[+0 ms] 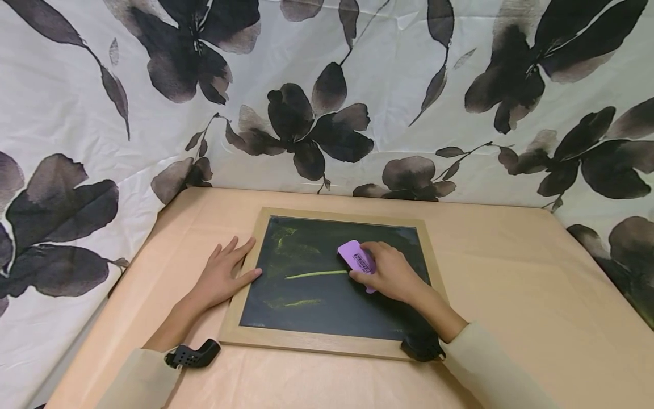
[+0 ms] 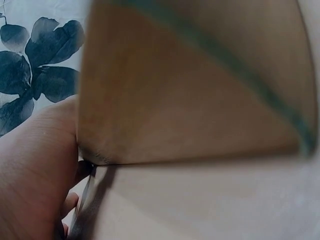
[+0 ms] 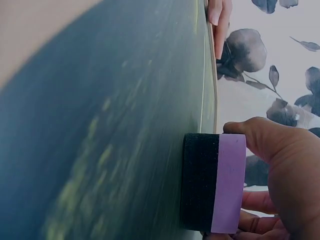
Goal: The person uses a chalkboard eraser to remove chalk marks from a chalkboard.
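A chalkboard (image 1: 337, 315) in a light wooden frame lies flat on the table. My right hand (image 1: 393, 274) grips a purple chalkboard eraser (image 1: 355, 257), thumb on one side and fingers on the other. In the right wrist view the eraser's black felt (image 3: 201, 180) faces the board, right at its surface. A yellow chalk line (image 1: 314, 275) runs up to the eraser, with yellow smears (image 1: 296, 303) below and at the upper left. Fingers spread, my left hand (image 1: 217, 278) rests at the frame's left edge, its fingertips on the wood.
Tan covering (image 1: 511, 284) spreads over the table around the board. Behind and beside it hangs a white cloth (image 1: 398, 68) with dark flowers. Black wrist devices (image 1: 193, 355) sit at both sleeves. A blurred brown surface (image 2: 190, 90) blocks much of the left wrist view.
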`<state>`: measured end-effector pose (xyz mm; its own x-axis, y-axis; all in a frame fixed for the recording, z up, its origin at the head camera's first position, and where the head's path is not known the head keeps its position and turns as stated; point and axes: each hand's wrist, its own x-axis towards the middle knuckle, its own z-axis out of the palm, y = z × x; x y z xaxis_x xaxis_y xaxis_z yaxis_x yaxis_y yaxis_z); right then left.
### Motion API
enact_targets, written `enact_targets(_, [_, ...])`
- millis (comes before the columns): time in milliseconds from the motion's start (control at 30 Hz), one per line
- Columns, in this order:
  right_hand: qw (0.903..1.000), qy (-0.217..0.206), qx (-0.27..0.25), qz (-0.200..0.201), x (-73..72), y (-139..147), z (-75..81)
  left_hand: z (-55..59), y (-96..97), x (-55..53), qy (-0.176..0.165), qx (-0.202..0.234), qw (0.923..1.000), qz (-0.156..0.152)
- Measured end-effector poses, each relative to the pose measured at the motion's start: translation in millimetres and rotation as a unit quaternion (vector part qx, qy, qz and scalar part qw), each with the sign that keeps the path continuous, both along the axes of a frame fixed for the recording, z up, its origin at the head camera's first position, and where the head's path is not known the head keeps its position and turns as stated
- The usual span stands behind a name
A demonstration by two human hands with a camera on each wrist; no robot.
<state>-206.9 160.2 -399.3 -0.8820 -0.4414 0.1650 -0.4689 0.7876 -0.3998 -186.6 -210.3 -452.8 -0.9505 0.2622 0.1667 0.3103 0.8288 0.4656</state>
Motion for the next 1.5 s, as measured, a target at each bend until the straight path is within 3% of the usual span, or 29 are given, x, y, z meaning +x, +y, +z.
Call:
enact_targets(533, [0.9986,-0.023,0.009,0.047,-4.5,-58.7,6.0,4.3,0.0,-2.4,-0.003,0.001,1.0,-0.002])
enact_targets(933, [0.9944,-0.01,0.029,0.101,4.6,-104.9,6.5,3.3,0.4,-1.8,0.006,0.002,1.0,-0.002])
enact_targets(1367, [0.9912,-0.022,0.027,0.127,15.4,-107.0,4.0,2.2,-0.2,-0.5,0.004,-0.003,1.0,-0.001])
enact_targets(1500, [0.9923,-0.019,0.03,0.119,17.9,-101.6,5.3,3.0,0.9,-0.1,0.005,0.0,1.0,-0.003])
